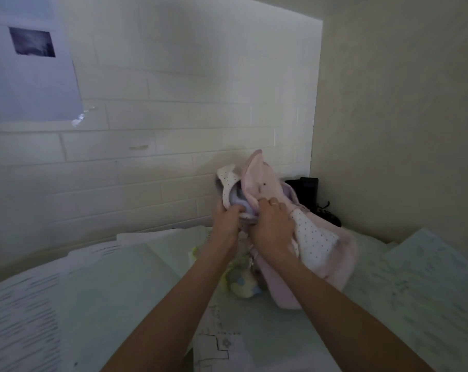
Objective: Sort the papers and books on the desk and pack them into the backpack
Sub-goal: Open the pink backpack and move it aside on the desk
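Left hand (226, 218) grips the dotted lining at the mouth of the pink backpack (308, 237); right hand (270, 226) pinches its flap, at the table's far edge; papers (106, 277) lie loose around it; a slack mouth could crumple sheets going in.

Paper-strewn desk (367, 245), pink backpack (318, 253)

A home study corner; white brick-pattern wall (173, 116), taped-up sheet (31, 76), surface (114, 285) strewn with papers (21, 312).
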{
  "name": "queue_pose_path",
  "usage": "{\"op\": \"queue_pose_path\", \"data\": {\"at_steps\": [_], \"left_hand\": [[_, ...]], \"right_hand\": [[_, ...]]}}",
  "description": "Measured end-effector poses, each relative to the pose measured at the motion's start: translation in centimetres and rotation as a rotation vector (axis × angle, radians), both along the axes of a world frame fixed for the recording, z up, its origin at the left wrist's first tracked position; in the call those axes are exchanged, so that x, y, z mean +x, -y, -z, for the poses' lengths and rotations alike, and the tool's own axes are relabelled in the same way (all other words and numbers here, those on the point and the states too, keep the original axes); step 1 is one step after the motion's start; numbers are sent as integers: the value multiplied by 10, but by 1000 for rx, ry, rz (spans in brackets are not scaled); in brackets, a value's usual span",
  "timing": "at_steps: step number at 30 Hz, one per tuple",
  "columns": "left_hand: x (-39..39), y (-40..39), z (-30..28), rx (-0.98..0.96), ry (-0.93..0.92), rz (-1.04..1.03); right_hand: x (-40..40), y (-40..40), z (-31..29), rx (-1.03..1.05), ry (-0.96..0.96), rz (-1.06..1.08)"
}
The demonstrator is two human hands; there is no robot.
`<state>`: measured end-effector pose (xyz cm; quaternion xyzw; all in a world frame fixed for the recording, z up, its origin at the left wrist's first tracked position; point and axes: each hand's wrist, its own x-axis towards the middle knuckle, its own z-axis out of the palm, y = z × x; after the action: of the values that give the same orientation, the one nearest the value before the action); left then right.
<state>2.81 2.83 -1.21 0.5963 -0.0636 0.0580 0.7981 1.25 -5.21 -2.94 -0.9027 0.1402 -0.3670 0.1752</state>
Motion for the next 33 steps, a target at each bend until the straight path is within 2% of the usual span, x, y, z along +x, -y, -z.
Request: {"op": "queue_pose_path", "data": {"at_steps": [2, 4, 6, 7, 8, 11, 12, 13, 15, 17, 19, 22, 24, 26, 28, 30, 31, 32, 33], "left_hand": [[-9, -2, -9, -71, 9, 65], [-15, -11, -16, -59, 53, 121], [-24, -27, -20, -90, 105, 91], [-25, -36, -19, -62, 194, 5], [-25, -46, -16, 64, 333, -125], [-24, -66, -4, 882, 798, -645], [-20, -71, 0, 1019, 895, -726], [-18, -74, -1, 1086, 930, -719], [-18, -78, -11, 1202, 785, -445], [-16, -74, -13, 1328, 634, -128], [-19, -62, -14, 1420, 636, 88], [-41, -28, 7, 1553, 791, 310], [-61, -2, 32, 1653, 787, 496], [-78, 24, 56, 1691, 736, 677], [-88, 42, 66, 1680, 532, 880], [-85, 47, 57, 1452, 146, 1075], [-79, 50, 52, 1317, 36, 1105], [-71, 51, 47, 1222, 70, 1049], [-64, 54, 46, 1125, 188, 908]], "right_hand": [[-11, 10, -11, -92, 129, -63], [-17, 26, -21, -157, 206, -110], [-21, 40, -31, -139, 269, -142], [-23, 45, -35, -125, 301, -161], [-25, 48, -39, -121, 321, -177], [-27, 59, -47, -48, 306, -176], [-27, 65, -48, 2, 277, -114], [-26, 73, -48, 38, 230, -77], [-33, 89, -51, 154, 50, -195], [-51, 97, -53, 403, -177, -385], [-59, 111, -41, 541, -376, -444], [-59, 145, -2, 451, -711, -283], [-60, 160, 18, 353, -869, -143], [-59, 160, 23, 169, -831, -91], [-58, 158, 27, 79, -634, -5], [-61, 162, 38, 74, -345, 126], [-66, 161, 49, 81, -272, 196], [-69, 159, 60, 70, -235, 258], [-73, 154, 70, 72, -217, 323]]}}
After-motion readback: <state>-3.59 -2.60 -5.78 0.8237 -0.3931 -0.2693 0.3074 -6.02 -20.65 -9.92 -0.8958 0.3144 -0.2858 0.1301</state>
